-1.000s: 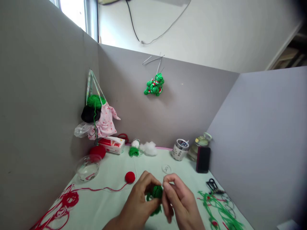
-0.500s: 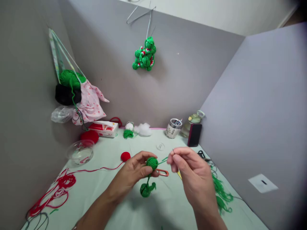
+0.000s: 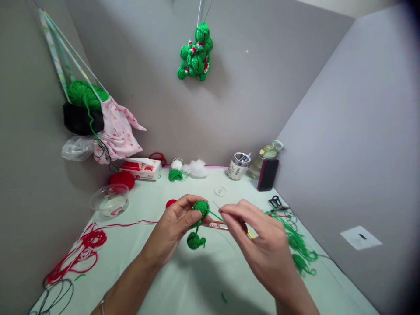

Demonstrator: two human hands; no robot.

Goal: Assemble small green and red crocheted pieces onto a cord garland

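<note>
My left hand [image 3: 179,221] pinches a green crocheted ball [image 3: 201,208] between thumb and fingers. A second, smaller green crocheted piece [image 3: 194,240] with a curled end dangles below it on a short strand. Closed at the fingertips, my right hand [image 3: 252,232] grips a thin needle [image 3: 215,204] whose pale tip points up and left toward the ball. Green yarn [image 3: 215,215] runs from the ball to the right fingers. Behind the hands lies an orange looped item [image 3: 217,225], partly covered, and a yellow stick-like thing [image 3: 251,233] shows beside the right hand.
Red yarn [image 3: 93,239] and dark cord lie at left, near a clear plastic bowl [image 3: 111,203]. Tangled green yarn [image 3: 298,245] and black scissors [image 3: 277,202] are at right. Along the back stand a tissue pack [image 3: 142,169], a can [image 3: 239,167] and a phone [image 3: 268,175]. Crocheted green balls [image 3: 197,57] hang above.
The right hand has turned, and its needle now points toward the ball. Its fingers are closer to the ball. The view has tilted down, with both hands appearing slightly higher.
</note>
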